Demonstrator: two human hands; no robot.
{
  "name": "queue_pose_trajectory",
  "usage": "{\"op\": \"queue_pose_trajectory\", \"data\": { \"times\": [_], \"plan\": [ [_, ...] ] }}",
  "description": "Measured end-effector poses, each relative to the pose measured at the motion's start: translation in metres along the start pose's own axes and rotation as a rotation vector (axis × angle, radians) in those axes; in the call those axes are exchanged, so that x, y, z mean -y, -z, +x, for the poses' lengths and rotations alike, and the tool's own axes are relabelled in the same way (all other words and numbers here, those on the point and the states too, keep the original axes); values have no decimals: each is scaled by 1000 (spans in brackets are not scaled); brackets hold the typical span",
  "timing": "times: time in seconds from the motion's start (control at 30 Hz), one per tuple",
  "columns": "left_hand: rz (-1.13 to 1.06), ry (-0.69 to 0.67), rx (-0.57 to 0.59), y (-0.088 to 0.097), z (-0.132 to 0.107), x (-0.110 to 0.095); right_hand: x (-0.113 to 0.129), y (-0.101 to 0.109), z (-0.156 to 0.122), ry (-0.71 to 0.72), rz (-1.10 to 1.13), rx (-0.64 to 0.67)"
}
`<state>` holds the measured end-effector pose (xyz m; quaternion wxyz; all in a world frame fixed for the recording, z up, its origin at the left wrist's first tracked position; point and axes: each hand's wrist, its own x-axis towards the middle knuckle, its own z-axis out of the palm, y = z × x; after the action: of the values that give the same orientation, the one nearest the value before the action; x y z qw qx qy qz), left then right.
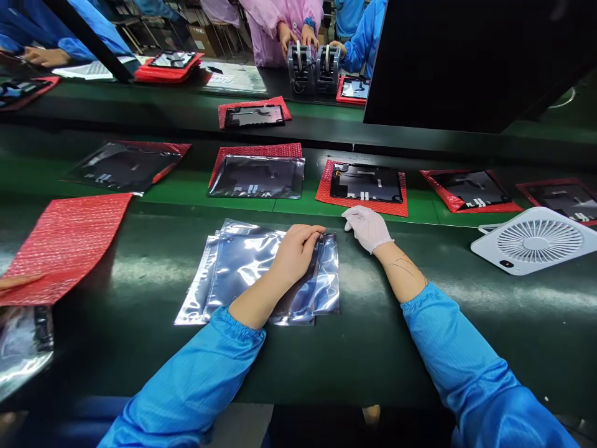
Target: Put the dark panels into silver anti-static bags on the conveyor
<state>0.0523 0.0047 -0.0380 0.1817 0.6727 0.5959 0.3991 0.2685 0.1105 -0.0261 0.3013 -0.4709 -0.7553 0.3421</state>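
A stack of shiny silver antistatic bags (242, 267) lies on the dark green table in front of me. My left hand (297, 252), bare, is closed at the upper right of the stack, thumb and fingertips pinching a bag's edge. My right hand (366, 227) wears a white glove and is just short of the green belt, fingers bent loosely, somewhat apart, with nothing visible in them. Just beyond it, a black flat panel (366, 182) with white strips rests on a red bubble-wrap bag (324, 193).
Along the green belt (308, 206) lie more panels, one inside a clear silvery bag (256, 177). A white fan (536, 239) stands at right. Another person's hand (21, 282) touches a red bubble sheet (69, 242) at left. A black screen (466, 62) hangs upper right; co-workers sit opposite.
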Motion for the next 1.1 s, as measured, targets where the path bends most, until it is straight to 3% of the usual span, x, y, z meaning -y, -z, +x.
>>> {"op": "queue_pose_trajectory", "data": {
  "times": [1.1],
  "plan": [
    [16, -47, 94, 2, 1, -6, -3, -2, 2, 18, -28, 18]
  ]
}}
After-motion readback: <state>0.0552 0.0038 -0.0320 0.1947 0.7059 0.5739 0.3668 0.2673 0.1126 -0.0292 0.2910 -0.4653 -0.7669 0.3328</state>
